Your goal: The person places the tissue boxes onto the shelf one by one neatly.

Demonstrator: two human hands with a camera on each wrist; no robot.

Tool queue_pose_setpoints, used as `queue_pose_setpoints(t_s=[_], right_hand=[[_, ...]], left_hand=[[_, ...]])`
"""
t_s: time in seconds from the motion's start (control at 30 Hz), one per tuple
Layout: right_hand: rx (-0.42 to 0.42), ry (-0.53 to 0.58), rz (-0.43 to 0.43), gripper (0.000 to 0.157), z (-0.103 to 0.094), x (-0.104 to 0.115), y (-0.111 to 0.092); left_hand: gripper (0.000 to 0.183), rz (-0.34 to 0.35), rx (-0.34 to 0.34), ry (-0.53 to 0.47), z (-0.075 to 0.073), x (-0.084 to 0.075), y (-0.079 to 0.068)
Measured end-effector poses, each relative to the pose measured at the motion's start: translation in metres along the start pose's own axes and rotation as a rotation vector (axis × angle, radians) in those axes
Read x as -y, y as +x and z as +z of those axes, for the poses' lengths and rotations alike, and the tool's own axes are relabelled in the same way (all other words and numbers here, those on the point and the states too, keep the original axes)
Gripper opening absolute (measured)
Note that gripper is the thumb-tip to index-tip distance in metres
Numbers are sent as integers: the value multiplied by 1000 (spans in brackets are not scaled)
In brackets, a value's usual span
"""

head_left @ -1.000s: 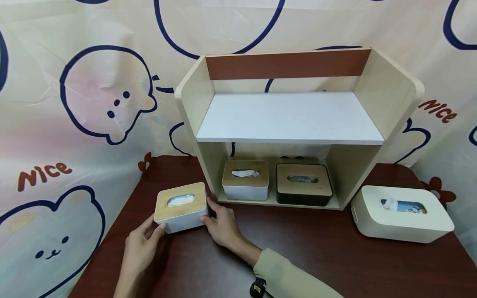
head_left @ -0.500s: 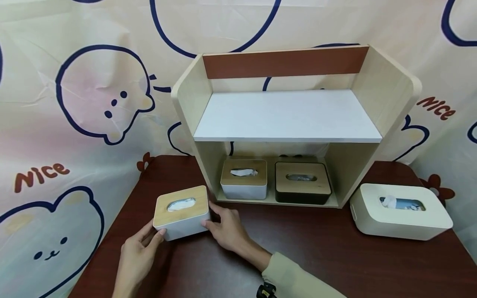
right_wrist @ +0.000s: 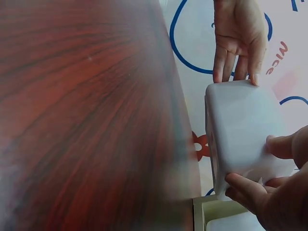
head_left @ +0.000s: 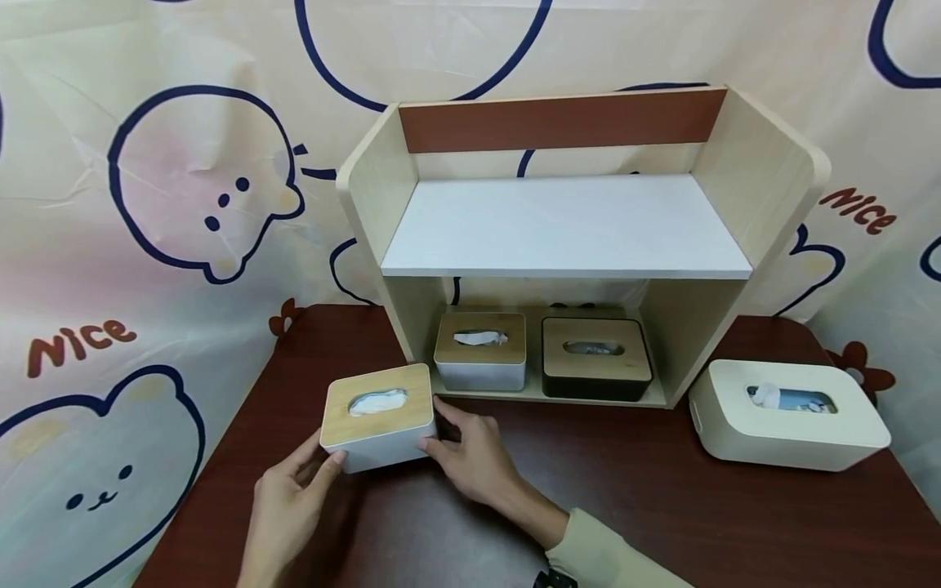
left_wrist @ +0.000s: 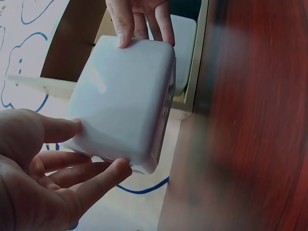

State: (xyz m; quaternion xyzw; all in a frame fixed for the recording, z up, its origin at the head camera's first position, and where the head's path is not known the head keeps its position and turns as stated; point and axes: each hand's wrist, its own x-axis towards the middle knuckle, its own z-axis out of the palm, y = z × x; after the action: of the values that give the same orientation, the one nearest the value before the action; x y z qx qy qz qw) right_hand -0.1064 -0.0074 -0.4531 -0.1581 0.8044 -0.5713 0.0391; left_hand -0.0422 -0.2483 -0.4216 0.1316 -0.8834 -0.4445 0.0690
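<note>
Both hands hold a white tissue box with a light wooden lid and an oval slot showing white tissue. My left hand grips its left end, thumb at the front lower corner. At the right end, my right hand pinches the box between thumb and fingers. The left wrist view shows the smooth underside of the tissue box, raised off the table and tilted. From the right wrist view, the thumb and fingers of my right hand clasp the near end, opposite my left hand.
A wooden two-tier shelf stands behind, its white upper board bare. On its lower level sit another white tissue box and a black tissue box, both wood-lidded. A larger cream tissue box lies right on the dark table.
Both hands have carried the white tissue box a little to the right, nearer the shelf's left front corner. Their grip looks the same. The head view has shifted slightly.
</note>
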Motion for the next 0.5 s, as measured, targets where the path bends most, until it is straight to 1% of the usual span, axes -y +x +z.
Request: queue_pose_setpoints(t_s=[0.1, 0.3, 0.5], right_hand=[[-3, 24, 0, 66, -5, -2, -5], [-5, 111, 5, 65, -18, -2, -13], [-37, 155, 24, 64, -34, 0, -23]], left_hand=[[55, 20, 3, -4, 4, -3, -2], [55, 68, 12, -28, 10, -10, -5], [55, 107, 42, -71, 16, -20, -7]])
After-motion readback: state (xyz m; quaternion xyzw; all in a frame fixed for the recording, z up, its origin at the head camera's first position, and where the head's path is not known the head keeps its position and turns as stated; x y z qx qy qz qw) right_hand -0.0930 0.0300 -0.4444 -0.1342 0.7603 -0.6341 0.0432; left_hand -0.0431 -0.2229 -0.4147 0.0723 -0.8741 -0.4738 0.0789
